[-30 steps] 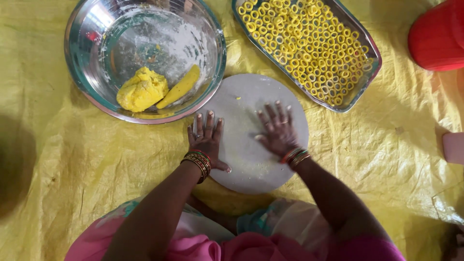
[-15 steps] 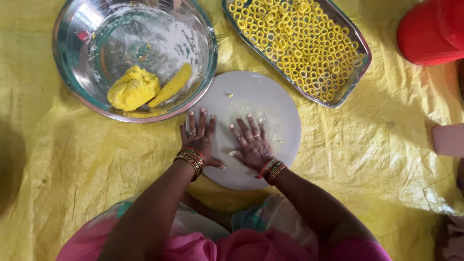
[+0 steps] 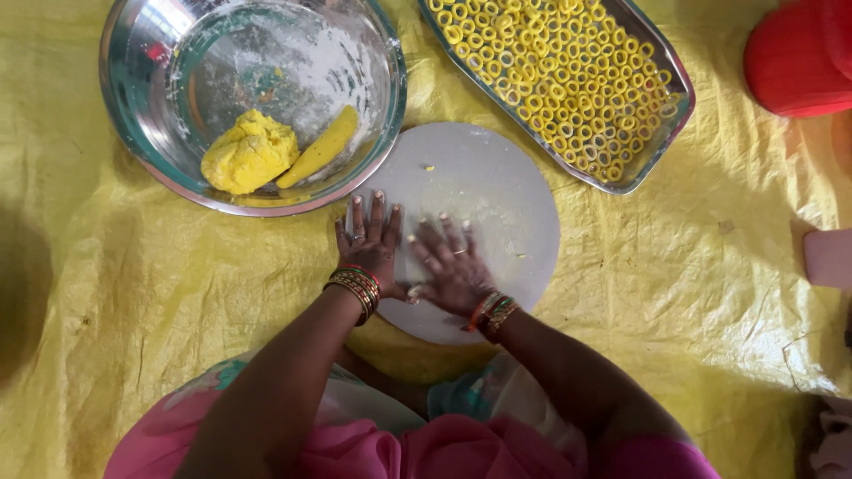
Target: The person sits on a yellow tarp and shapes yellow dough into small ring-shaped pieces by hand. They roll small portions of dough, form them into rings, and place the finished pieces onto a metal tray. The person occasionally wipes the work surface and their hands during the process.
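Both your hands lie flat, palms down, on the round white board (image 3: 479, 191). Your left hand (image 3: 371, 247) rests at the board's near left edge with fingers spread and extended; it holds nothing that shows. Your right hand (image 3: 453, 266) lies just beside it, touching it at the thumb side, fingers likewise spread and pressed to the board. Whether any dough sits under the palms cannot be told; both palms cover the surface beneath them. Bangles (image 3: 355, 286) sit on the left wrist, and a second set of bangles (image 3: 491, 310) on the right.

Ahead of your right fingertips, a small yellow crumb (image 3: 429, 167) lies on the bare board, well apart from both hands.

Beyond and to the left of your left hand, the steel bowl (image 3: 160, 53) overlaps the board's far left rim. Inside it, a lump of yellow dough (image 3: 248, 153) rests against a yellow dough roll (image 3: 321, 148); both are apart from your hands. The bowl's inner wall carries white flour dust.

Beyond and to the right of your right hand, the steel tray (image 3: 658, 149) holds a layer of yellow dough rings (image 3: 550, 71). Further right stands a red container (image 3: 799, 58). The yellow sheet (image 3: 177, 302) lies under everything.
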